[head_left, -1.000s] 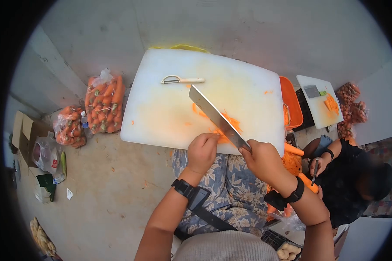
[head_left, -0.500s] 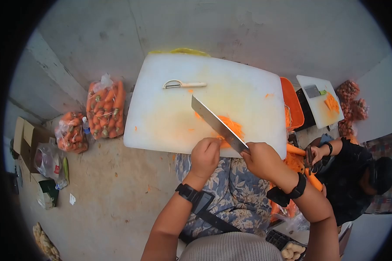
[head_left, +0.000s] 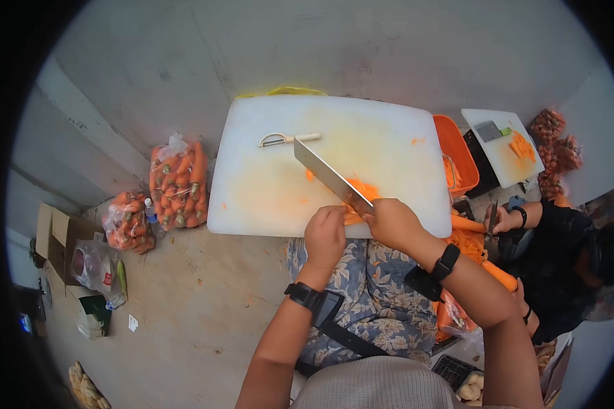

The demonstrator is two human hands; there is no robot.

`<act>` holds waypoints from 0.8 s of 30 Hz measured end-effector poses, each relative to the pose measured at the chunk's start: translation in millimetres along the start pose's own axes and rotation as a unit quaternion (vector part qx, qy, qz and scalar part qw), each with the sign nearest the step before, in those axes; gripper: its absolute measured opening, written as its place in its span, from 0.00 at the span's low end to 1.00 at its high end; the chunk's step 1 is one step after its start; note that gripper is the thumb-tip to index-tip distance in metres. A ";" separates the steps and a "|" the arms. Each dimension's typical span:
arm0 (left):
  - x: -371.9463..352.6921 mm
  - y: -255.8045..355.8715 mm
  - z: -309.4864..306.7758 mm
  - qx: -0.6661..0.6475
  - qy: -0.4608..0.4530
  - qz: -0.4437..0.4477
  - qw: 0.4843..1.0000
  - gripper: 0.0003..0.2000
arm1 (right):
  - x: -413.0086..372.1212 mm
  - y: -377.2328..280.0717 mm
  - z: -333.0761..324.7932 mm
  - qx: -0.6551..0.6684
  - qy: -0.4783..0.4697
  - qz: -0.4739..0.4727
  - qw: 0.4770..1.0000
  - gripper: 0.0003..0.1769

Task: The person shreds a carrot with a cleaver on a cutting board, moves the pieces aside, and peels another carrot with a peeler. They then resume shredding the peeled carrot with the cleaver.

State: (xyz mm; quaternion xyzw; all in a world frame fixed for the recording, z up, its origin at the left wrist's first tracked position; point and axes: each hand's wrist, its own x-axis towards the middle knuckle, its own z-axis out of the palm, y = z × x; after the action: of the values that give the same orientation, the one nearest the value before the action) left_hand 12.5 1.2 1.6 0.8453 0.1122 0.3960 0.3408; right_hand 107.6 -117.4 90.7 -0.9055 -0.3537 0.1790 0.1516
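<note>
My right hand [head_left: 397, 221] grips the handle of a cleaver [head_left: 331, 175], its broad blade slanting up and left over the white cutting board [head_left: 259, 184]. Under and beside the blade lies a pile of shredded carrot [head_left: 363, 188]. At the board's near edge, my left hand [head_left: 325, 235] is closed, its curled fingertips against carrot pieces next to the blade; exactly how they hold them is partly hidden. A white-handled peeler [head_left: 305, 137] rests toward the back of the board, away from both hands. Small orange scraps dot the surface.
Bags of carrots [head_left: 179, 184] stand on the floor at left, near a cardboard box [head_left: 51, 235]. An orange bin [head_left: 455, 146] adjoins the board's right side. Beyond it is a second cutting board [head_left: 501, 167]. A co-worker [head_left: 559, 259] at right holds a carrot [head_left: 499, 276] and a tool.
The view has shifted a little. The cleaver remains in my right hand, its handle end now closer to my left hand. The co-worker's hands have moved slightly.
</note>
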 end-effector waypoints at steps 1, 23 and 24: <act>-0.6 0.7 -1.3 -0.014 -0.007 0.001 1.000 0.06 | -3.1 4.3 4.3 0.018 0.024 0.001 1.000 0.13; -5.4 5.1 -13.3 -0.008 -0.059 0.011 0.998 0.03 | -10.0 10.3 -20.0 -0.036 -0.084 -0.038 0.995 0.12; -5.3 4.2 -13.2 -0.003 -0.055 0.016 0.998 0.03 | -5.0 8.4 -22.1 -0.029 -0.102 -0.008 0.994 0.12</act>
State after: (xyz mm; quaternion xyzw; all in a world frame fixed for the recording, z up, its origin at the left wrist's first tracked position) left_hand -1.2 2.1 7.3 0.8665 0.0786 0.3542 0.3428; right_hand 118.7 -130.1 108.1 -0.8838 -0.3794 0.2588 0.0895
